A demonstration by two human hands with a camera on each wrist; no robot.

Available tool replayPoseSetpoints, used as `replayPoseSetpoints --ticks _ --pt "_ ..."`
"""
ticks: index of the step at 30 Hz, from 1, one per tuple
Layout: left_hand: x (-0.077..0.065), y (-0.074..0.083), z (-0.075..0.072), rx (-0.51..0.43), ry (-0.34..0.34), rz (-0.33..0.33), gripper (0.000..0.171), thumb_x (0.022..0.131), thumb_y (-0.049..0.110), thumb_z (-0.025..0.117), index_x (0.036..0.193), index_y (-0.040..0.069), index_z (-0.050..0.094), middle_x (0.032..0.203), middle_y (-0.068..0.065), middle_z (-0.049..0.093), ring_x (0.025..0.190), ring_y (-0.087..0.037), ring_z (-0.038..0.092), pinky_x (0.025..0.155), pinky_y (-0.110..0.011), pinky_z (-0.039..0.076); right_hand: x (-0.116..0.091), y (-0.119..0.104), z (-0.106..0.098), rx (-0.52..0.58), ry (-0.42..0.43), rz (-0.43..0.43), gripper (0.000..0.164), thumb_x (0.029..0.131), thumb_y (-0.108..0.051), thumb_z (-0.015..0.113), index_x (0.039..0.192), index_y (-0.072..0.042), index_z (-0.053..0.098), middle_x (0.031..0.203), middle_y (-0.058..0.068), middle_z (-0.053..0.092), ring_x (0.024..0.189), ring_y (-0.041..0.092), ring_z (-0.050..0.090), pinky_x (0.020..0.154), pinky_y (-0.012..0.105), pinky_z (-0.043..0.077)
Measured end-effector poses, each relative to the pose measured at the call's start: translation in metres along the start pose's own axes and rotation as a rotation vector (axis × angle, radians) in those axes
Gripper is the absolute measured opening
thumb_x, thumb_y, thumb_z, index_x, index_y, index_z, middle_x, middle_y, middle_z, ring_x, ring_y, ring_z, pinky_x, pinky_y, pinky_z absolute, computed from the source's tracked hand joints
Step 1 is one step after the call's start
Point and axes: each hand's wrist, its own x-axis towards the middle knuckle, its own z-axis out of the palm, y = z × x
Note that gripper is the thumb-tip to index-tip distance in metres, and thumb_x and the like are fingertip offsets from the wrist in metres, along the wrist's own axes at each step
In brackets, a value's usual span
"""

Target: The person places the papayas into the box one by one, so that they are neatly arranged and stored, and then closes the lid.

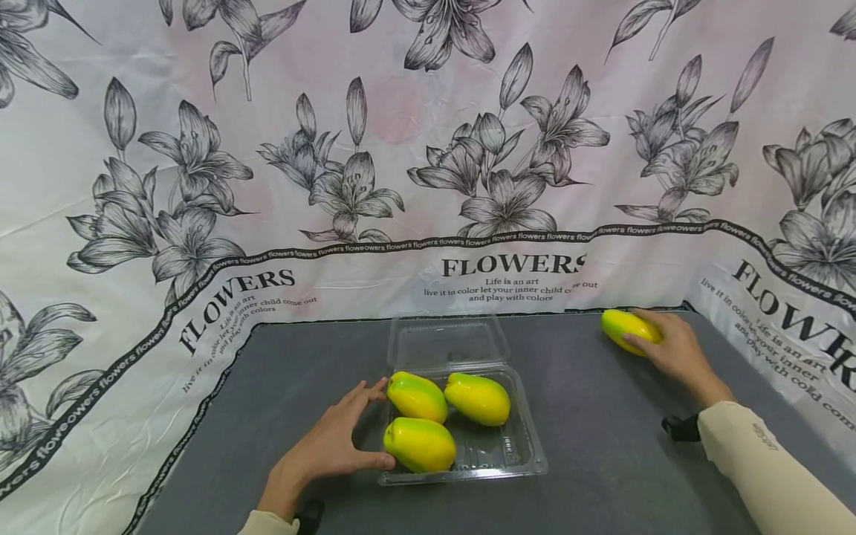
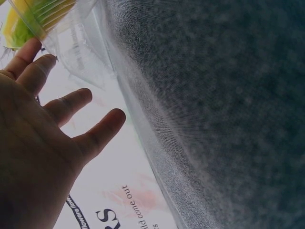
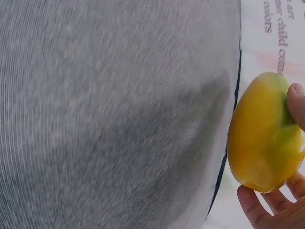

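In the head view, a clear plastic clamshell box (image 1: 491, 453) stands with its lid (image 1: 448, 343) folded back. Three yellow-green mangoes lie inside: one at the back left (image 1: 417, 397), one at the right (image 1: 478, 400) and one at the front left (image 1: 420, 444). My left hand (image 1: 328, 438) is at the box's left side, its fingers spread and its thumb near the front left corner. Over at the far right, my right hand (image 1: 675, 353) grips another mango (image 1: 625, 331) between thumb and fingers. The right wrist view shows this mango (image 3: 264, 133) in the fingers.
A dark grey cloth (image 1: 575, 431) covers the table. Behind and at both sides hangs a white curtain (image 1: 374, 282) printed with flowers and lettering, meeting the table's back edge near the held mango.
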Motion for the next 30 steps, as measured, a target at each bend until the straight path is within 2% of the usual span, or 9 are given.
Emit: replayPoseSetpoints --ticks 11,18,26,30 --pt "0.0 0.0 -0.001 0.009 -0.006 -0.013 0.088 0.071 0.067 0.083 0.146 0.038 0.046 0.169 0.014 0.023 0.16 -0.033 0.011 0.113 -0.082 0.014 0.004 -0.033 0.005 0.014 0.023 -0.03 0.054 0.093 -0.024 0.077 0.137 0.002 0.059 0.123 0.031 0.061 0.103 0.042 0.053 0.078 0.046 0.036" --pt "0.0 0.0 -0.001 0.006 -0.003 -0.004 0.085 0.072 0.066 0.083 0.144 0.038 0.047 0.168 0.02 0.023 0.16 -0.031 0.011 0.114 -0.081 0.015 0.005 -0.056 0.006 0.063 0.05 -0.093 0.054 0.089 -0.017 0.08 0.136 0.002 0.061 0.126 0.03 0.062 0.109 0.044 0.055 0.084 0.047 0.038" --pt "0.001 0.0 -0.001 0.016 -0.001 0.001 0.087 0.071 0.067 0.083 0.145 0.037 0.046 0.168 0.018 0.023 0.16 -0.032 0.011 0.114 -0.081 0.015 0.006 -0.079 0.009 0.105 0.044 -0.15 0.055 0.086 -0.014 0.082 0.136 -0.001 0.063 0.125 0.025 0.064 0.108 0.038 0.057 0.082 0.039 0.038" --pt "0.001 0.0 -0.001 0.016 -0.001 -0.005 0.088 0.071 0.067 0.083 0.145 0.037 0.046 0.168 0.018 0.023 0.16 -0.032 0.011 0.114 -0.081 0.014 0.004 -0.089 0.011 0.119 0.033 -0.148 0.056 0.087 -0.017 0.082 0.137 -0.004 0.063 0.127 0.022 0.064 0.108 0.034 0.057 0.082 0.033 0.04"
